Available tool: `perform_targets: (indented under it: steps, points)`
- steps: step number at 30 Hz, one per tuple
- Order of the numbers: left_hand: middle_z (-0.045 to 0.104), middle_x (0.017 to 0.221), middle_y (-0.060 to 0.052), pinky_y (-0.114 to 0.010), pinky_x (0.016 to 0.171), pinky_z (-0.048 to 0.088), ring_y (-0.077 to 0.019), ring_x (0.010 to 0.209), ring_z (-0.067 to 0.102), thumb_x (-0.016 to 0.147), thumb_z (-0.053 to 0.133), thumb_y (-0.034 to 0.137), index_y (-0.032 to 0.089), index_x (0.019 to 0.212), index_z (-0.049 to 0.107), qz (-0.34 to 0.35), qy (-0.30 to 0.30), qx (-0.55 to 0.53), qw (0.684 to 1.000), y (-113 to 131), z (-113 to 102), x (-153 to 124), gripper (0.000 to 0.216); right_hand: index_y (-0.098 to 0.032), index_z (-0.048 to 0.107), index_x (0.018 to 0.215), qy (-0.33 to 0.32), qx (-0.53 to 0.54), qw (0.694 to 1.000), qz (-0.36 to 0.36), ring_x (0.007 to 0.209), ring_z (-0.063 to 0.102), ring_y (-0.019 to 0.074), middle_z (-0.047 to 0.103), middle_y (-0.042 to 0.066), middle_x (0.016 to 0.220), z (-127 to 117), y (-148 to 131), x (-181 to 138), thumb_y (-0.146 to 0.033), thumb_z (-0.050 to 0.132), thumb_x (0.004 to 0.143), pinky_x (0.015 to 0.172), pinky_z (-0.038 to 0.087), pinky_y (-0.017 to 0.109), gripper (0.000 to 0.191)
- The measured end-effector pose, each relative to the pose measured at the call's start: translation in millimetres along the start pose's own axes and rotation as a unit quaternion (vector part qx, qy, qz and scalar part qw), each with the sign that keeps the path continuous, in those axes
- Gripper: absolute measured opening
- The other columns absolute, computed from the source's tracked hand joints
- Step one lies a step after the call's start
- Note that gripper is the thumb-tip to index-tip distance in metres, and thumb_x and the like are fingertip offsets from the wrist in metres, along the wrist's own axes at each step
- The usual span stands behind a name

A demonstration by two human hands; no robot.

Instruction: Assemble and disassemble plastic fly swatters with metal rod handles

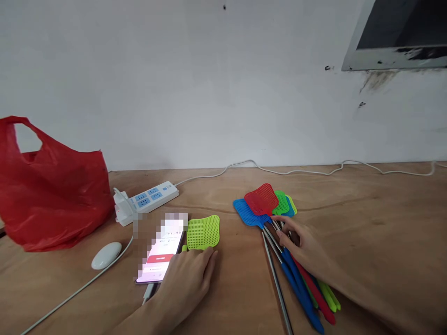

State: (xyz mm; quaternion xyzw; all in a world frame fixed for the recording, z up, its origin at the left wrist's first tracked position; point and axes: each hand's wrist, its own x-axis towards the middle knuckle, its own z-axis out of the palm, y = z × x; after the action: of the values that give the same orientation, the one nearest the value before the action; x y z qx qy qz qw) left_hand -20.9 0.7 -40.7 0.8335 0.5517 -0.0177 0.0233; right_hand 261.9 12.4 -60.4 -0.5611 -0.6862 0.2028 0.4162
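My left hand [188, 274] is closed at the base of a yellow-green fly swatter [203, 230], whose mesh head lies flat beyond the knuckles. The swatter's shaft is hidden under the hand. To the right, my right hand [303, 244] reaches over a fanned pile of fly swatters, thumb and forefinger apart at the metal shafts below the heads. On top of the pile is a red fly swatter [262, 199], with a blue fly swatter [247, 213] at its left. A green fly swatter [281, 201] shows behind them. Their coloured handles point toward me.
A lit phone [162, 256] on a charging cable lies beside my left hand. Behind it sits a white power strip [150, 197] with a plugged-in charger. A white oval object [106, 256] and a red plastic bag [56, 190] stand at left. A white cord runs along the wall.
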Motion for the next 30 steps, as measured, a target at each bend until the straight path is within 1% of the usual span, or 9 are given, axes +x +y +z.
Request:
perform_targets:
  steps: [3,6,10,14,17,19,23,27,30]
  points:
    - [0.076,0.087,-0.011,-0.04,0.068,0.05,-0.0317,0.081,0.072,0.104,0.031,0.025,0.019,0.092,0.067,0.023,0.012,-0.033,0.999,1,6,0,0.039,-0.022,0.067,0.107,0.029,-0.088,0.994,-0.057,0.076,0.062,0.022,0.063,0.005,0.091,-2,6,1,-0.024,0.051,0.087,0.067,0.047,0.034,0.026]
    - [0.075,0.083,-0.01,-0.037,0.064,0.048,-0.0295,0.076,0.072,0.104,0.03,0.025,0.019,0.089,0.065,0.039,0.017,-0.026,0.999,2,6,0,0.039,-0.023,0.068,0.104,0.028,-0.131,0.985,-0.109,0.095,0.063,0.0254,0.062,0.008,0.11,-4,8,2,-0.016,0.052,0.084,0.077,0.05,0.038,0.027]
    - [0.075,0.083,-0.011,-0.035,0.059,0.046,-0.0308,0.073,0.072,0.102,0.031,0.018,0.018,0.091,0.064,0.014,0.008,0.036,0.999,1,-5,0,0.035,-0.023,0.069,0.097,-0.011,-0.125,0.974,-0.191,0.09,0.061,0.0242,0.066,0.007,0.093,-8,0,2,-0.011,0.05,0.089,0.08,0.049,0.039,0.024]
    - [0.075,0.084,-0.011,-0.036,0.059,0.046,-0.0326,0.074,0.072,0.097,0.034,0.006,0.016,0.091,0.064,-0.029,-0.042,0.085,0.995,1,-12,0,0.032,-0.022,0.069,0.099,-0.108,-0.118,0.955,-0.25,0.085,0.057,0.0223,0.067,0.006,0.086,-11,-16,-4,-0.008,0.048,0.091,0.082,0.046,0.04,0.027]
    - [0.075,0.083,-0.011,-0.036,0.058,0.046,-0.0329,0.073,0.072,0.095,0.036,0.005,0.017,0.093,0.064,-0.019,-0.049,0.08,0.995,4,-7,-2,0.03,-0.023,0.07,0.099,-0.166,-0.142,0.944,-0.247,0.086,0.057,0.0223,0.068,0.003,0.084,-12,-26,-10,-0.008,0.054,0.086,0.088,0.043,0.042,0.025]
    - [0.074,0.082,-0.011,-0.035,0.058,0.045,-0.0319,0.072,0.071,0.098,0.035,0.01,0.017,0.094,0.064,0.0,-0.036,0.063,0.997,6,-1,-3,0.03,-0.024,0.072,0.095,-0.185,-0.157,0.942,-0.232,0.087,0.058,0.0226,0.069,0.002,0.083,-13,-29,-13,-0.011,0.059,0.084,0.092,0.04,0.044,0.021]
    - [0.071,0.077,-0.009,-0.034,0.058,0.041,-0.0272,0.067,0.068,0.104,0.027,0.024,0.02,0.085,0.06,0.06,0.017,-0.017,0.998,8,5,-6,0.039,-0.024,0.074,0.086,-0.215,-0.165,0.937,-0.22,0.088,0.059,0.0226,0.069,0.003,0.083,-14,-32,-13,-0.02,0.06,0.088,0.094,0.038,0.046,0.015]
    - [0.068,0.074,-0.005,-0.032,0.056,0.038,-0.0211,0.063,0.065,0.105,0.022,0.026,0.021,0.078,0.054,0.128,0.085,-0.096,0.984,6,0,-8,0.042,-0.024,0.074,0.085,-0.234,-0.172,0.935,-0.205,0.089,0.058,0.0223,0.069,0.002,0.084,-16,-32,-11,-0.022,0.061,0.089,0.094,0.036,0.046,0.013]
    - [0.068,0.071,-0.006,-0.032,0.056,0.037,-0.0224,0.063,0.066,0.104,0.024,0.026,0.021,0.078,0.054,0.096,0.104,-0.047,0.989,2,-3,-5,0.04,-0.025,0.074,0.085,-0.236,-0.178,0.934,-0.203,0.091,0.058,0.0225,0.069,0.002,0.085,-16,-31,-12,-0.025,0.064,0.089,0.096,0.035,0.046,0.011]
